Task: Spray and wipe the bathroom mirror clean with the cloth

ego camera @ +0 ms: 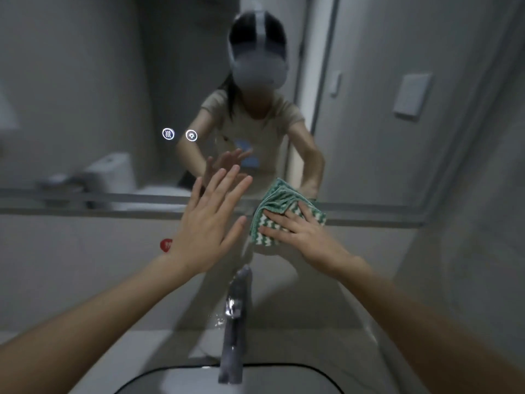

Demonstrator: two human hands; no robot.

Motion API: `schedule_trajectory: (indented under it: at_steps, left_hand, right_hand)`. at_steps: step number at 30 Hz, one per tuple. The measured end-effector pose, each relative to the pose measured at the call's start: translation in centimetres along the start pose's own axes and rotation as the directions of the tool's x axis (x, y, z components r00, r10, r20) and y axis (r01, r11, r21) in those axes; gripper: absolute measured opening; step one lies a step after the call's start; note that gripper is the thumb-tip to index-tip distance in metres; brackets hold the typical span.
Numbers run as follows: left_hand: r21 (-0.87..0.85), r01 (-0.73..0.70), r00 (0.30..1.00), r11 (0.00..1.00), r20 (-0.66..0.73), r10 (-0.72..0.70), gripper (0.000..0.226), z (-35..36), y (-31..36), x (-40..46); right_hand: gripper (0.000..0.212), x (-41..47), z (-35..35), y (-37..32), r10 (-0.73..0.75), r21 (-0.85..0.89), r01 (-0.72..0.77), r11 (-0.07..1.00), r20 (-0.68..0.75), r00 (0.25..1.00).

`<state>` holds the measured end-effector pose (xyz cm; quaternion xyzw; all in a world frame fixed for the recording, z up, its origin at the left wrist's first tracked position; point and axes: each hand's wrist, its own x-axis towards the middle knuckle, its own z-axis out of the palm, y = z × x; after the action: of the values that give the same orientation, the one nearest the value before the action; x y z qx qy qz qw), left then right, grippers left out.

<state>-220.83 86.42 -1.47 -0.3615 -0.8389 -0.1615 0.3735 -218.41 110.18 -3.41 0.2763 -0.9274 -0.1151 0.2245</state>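
The bathroom mirror (pixel 85 81) fills the upper half of the head view, its bottom edge running across at mid height. A green-and-white zigzag cloth (pixel 274 201) lies flat against the mirror's lower edge, right of centre. My right hand (pixel 298 231) presses it there with spread, straight fingers. My left hand (pixel 211 220) is raised flat with fingers straight, at or just short of the glass left of the cloth; its reflection meets it. No spray bottle is in view.
A chrome tap (pixel 235 317) stands below my hands, over a white basin (pixel 199 379) at the bottom edge. Two lit touch icons (pixel 179 134) glow in the mirror. A red sticker (pixel 165 245) sits on the wall under the mirror. A grey wall closes the right side.
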Motion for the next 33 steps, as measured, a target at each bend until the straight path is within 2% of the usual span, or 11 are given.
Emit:
schedule_trajectory:
  at_steps: [2, 3, 7, 9, 12, 16, 21, 25, 28, 31, 33]
  left_hand:
    - [-0.054, -0.007, 0.999, 0.998, 0.045, 0.010, 0.058, 0.0, 1.3, -0.8]
    - [-0.101, -0.020, 0.996, 0.995, 0.087, 0.029, 0.059, -0.1, 1.9, -1.4]
    - [-0.320, -0.040, 0.945, 0.947, 0.295, 0.139, 0.071, -1.2, 4.4, -3.8]
    - [-0.361, -0.043, 0.942, 0.932, 0.295, 0.158, 0.076, -2.1, 5.5, -5.0]
    - [-0.399, -0.036, 0.962, 0.916, 0.234, 0.140, 0.079, -3.8, 6.4, -7.2]
    - [-0.403, -0.015, 0.968, 0.915, 0.223, 0.114, 0.076, -5.9, 6.5, -11.2]
    - [-0.340, 0.002, 0.962, 0.940, 0.256, 0.091, 0.074, -8.1, 5.6, -16.7]
    - [-0.325, 0.047, 0.964, 0.945, 0.262, 0.042, 0.067, -9.0, 5.2, -20.2]
    - [-0.324, 0.078, 0.972, 0.943, 0.234, 0.000, 0.062, -9.1, 5.1, -21.8]
    - [-0.338, 0.122, 0.974, 0.933, 0.220, -0.048, 0.060, -9.1, 5.5, -22.8]
    - [-0.346, 0.175, 0.963, 0.922, 0.254, -0.087, 0.048, -8.9, 5.9, -23.5]
  right_hand:
    - [0.057, -1.6, -1.1, -0.5, 0.090, 0.263, -0.103, 0.959, 0.062, 0.994]
    - [0.059, -2.4, -1.7, -0.9, 0.128, 0.348, -0.135, 0.928, 0.043, 0.991]
    - [0.048, -5.3, -4.2, -3.8, 0.181, 0.531, -0.086, 0.843, -0.129, 0.975]
    - [0.044, -6.1, -5.3, -6.1, 0.189, 0.581, -0.028, 0.813, -0.219, 0.957]
    - [0.035, -7.0, -6.5, -9.9, 0.165, 0.557, 0.051, 0.829, -0.331, 0.929]
    - [0.046, -8.2, -7.3, -14.5, 0.161, 0.616, 0.058, 0.786, -0.293, 0.942]
    - [0.036, -9.6, -5.9, -19.3, 0.167, 0.669, 0.080, 0.739, -0.298, 0.940]
    - [0.029, -10.1, -5.6, -22.6, 0.230, 0.697, -0.001, 0.717, -0.234, 0.945]
    - [0.026, -10.6, -4.9, -24.2, 0.301, 0.759, -0.078, 0.646, -0.159, 0.940]
    - [0.041, -11.2, -4.3, -25.0, 0.363, 0.808, -0.158, 0.568, -0.073, 0.929]
    - [0.047, -12.0, -3.8, -25.3, 0.378, 0.824, -0.195, 0.531, -0.025, 0.925]
